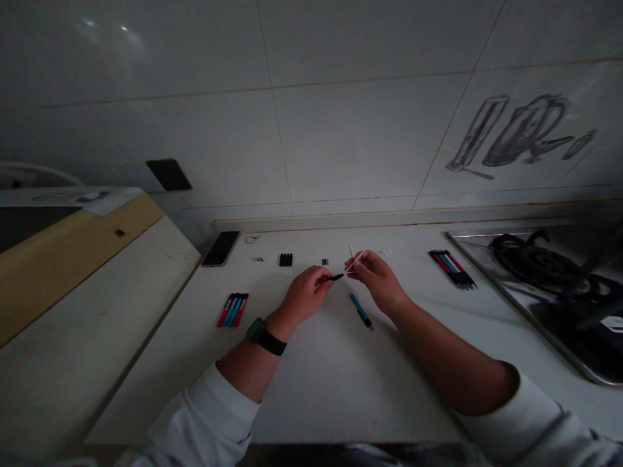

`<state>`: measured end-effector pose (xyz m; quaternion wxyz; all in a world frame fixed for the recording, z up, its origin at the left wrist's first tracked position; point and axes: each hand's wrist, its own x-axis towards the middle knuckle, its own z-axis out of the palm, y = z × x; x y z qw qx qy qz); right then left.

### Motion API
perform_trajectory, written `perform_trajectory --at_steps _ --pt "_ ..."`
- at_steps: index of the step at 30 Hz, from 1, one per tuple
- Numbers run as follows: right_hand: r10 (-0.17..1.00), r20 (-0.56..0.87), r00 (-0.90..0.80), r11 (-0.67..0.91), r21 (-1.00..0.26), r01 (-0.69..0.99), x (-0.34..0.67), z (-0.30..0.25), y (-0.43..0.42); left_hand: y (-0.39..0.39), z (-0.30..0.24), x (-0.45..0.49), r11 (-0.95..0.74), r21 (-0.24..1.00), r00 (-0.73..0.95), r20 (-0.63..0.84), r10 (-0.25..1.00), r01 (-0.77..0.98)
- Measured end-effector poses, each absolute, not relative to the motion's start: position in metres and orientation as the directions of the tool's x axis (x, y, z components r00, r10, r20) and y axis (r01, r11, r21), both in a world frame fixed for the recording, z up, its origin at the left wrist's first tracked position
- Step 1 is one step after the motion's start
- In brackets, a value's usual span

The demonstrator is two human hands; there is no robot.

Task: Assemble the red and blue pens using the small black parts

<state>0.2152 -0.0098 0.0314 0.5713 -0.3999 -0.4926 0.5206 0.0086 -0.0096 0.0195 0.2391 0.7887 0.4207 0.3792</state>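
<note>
My left hand (307,293), with a dark watch (257,329) on its wrist, is closed around a small black pen part (337,277) that points to the right. Pinched in the fingers of my right hand (377,275) is a thin white pen refill (356,261), tilted, close to the black part but apart from it as far as I can see. Below the hands a blue and black pen piece (361,310) lies on the white counter (311,383). Behind them sit a small dark and silvery piece (325,261) and a black cluster of small parts (285,259).
Red and blue pen barrels (233,310) lie in a row at left. Several pens (451,268) lie at right beside a gas stove (545,285). Tiny light pieces (258,259) and a phone (221,249) are at back left. A tiled wall (341,143) closes the back.
</note>
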Motion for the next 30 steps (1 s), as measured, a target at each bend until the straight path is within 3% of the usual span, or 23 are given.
perform_trajectory --at_steps 8,30 --pt "0.984 0.175 0.045 0.181 -0.953 -0.244 0.2173 0.0294 -0.0078 -0.0087 0.0188 0.0090 -0.527 0.694 0.356 0.392 0.848 0.491" --pt "0.990 0.140 0.014 0.139 -0.957 -0.255 0.2166 0.0306 -0.0082 -0.0065 0.0143 0.0069 -0.512 0.695 0.344 0.381 0.858 0.505"
